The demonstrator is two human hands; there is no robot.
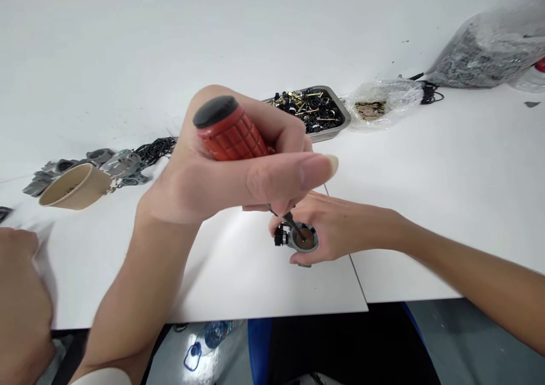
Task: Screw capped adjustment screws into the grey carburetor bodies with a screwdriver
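Observation:
My left hand (238, 169) is wrapped round the red handle of a screwdriver (232, 129), whose end is black. Its dark shaft slants down to the right, and the tip rests inside a small grey ring-shaped fitting (315, 243) with a brown round inside. A black knob (280, 237) sticks out of the fitting's left side. My right hand (332, 226) holds the fitting against the white table, thumb on the near side and fingers on the far side. The shaft's upper part is hidden behind my left fingers.
Beyond my hands stands a metal tray (340, 115) of screws and black parts. Beside it lies a bubble-wrapped packet (392, 104), then a plastic bag (481, 50) of grey parts. At left are a beige bowl (79, 189) and grey fittings (128, 166). Another person's hand (21, 294) rests far left.

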